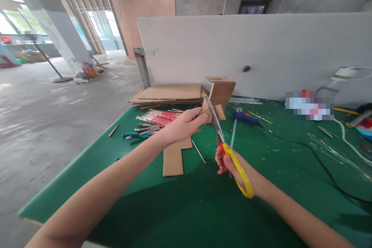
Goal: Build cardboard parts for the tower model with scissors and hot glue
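Observation:
My left hand (186, 124) pinches a small piece of brown cardboard (206, 113) between thumb and fingers, above the middle of the table. My right hand (229, 163) grips a pair of scissors (215, 121) with a yellow and red handle. The blades point up and away and lie at the small piece; whether they are cutting into it I cannot tell. Just behind stands a folded cardboard shape (223, 93), partly hidden by the scissors. Below my left wrist, a flat cut cardboard piece (173, 161) lies on the green tabletop, beside a thin stick (198, 152).
Cardboard sheets (171, 92) are stacked at the back left. Nearer lie red-and-white packets (155, 117) and teal-handled pliers (136, 136). Right of centre is a blue glue gun (246, 117) with a black cable (315, 155). A white panel (261, 50) stands along the back edge.

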Demonstrator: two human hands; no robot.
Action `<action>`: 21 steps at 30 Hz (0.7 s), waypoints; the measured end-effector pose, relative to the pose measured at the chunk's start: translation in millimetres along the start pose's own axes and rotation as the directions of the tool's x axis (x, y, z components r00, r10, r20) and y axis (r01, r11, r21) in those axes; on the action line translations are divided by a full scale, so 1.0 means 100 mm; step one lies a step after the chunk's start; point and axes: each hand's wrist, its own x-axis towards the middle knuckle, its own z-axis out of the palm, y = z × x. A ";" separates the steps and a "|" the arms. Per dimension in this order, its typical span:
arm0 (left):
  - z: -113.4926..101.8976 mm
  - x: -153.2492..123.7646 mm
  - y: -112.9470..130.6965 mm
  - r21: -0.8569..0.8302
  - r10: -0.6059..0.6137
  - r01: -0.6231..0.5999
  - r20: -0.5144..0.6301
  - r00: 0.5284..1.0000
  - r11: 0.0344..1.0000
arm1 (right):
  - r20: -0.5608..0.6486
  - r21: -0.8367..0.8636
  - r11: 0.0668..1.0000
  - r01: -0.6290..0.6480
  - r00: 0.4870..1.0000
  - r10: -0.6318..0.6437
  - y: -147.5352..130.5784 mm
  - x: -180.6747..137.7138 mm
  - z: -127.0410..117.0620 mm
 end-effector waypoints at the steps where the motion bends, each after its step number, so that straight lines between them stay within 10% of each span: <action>1: 0.01 0.00 0.00 0.000 0.006 -0.006 0.009 1.000 1.000 | -0.002 -0.010 1.000 0.010 1.000 -0.010 -0.02 0.00 -0.01; 9: 0.05 -0.01 -0.01 0.018 -0.031 0.031 0.018 0.999 0.999 | -0.112 -0.502 0.864 -0.025 0.993 -0.036 -0.23 -0.03 -0.10; 21: 0.05 0.07 -0.13 -0.305 -0.095 0.024 -0.219 0.971 0.952 | -0.139 -0.177 0.981 -0.078 0.989 0.054 -0.04 0.04 -0.06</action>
